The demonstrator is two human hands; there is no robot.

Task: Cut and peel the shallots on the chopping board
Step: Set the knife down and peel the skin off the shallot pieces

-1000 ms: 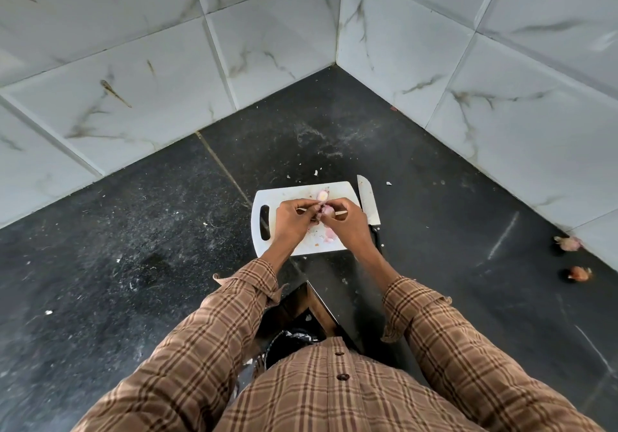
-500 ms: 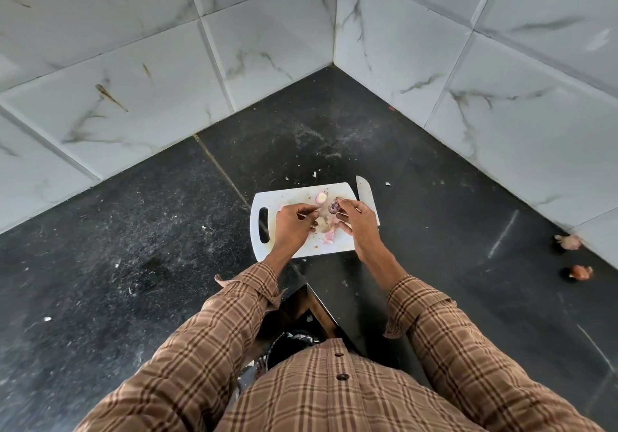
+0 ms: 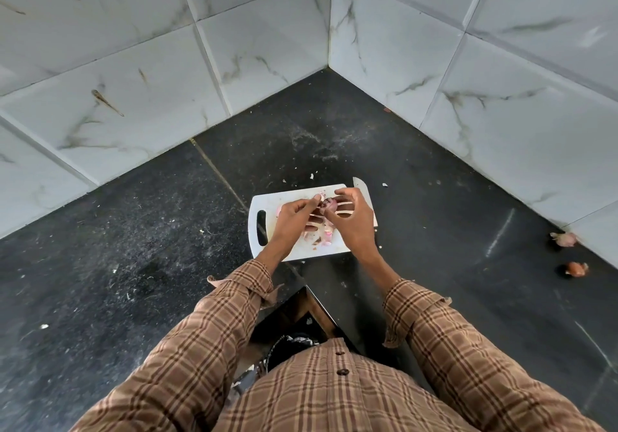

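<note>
A white chopping board [image 3: 267,204] with a handle slot lies on the black counter in the corner. Both hands hover over its middle. My right hand [image 3: 352,221] holds a small purplish shallot [image 3: 329,205] in its curled fingers. My left hand [image 3: 292,219] pinches at the shallot's left side, where a pale bit of skin shows at the fingertips. Pink and white peel scraps [image 3: 322,236] lie on the board below the hands. A knife [image 3: 363,185] lies along the board's right edge, mostly hidden behind my right hand.
Two unpeeled shallots [image 3: 565,239] [image 3: 576,268] sit on the counter at the far right, by the tiled wall. Small peel flecks [image 3: 312,176] dot the counter beyond the board. Below the counter edge is a dark bin [image 3: 291,348].
Both hands have lifted and shifted slightly toward the board's far edge. They parted half a second ago and now meet again on the shallot.
</note>
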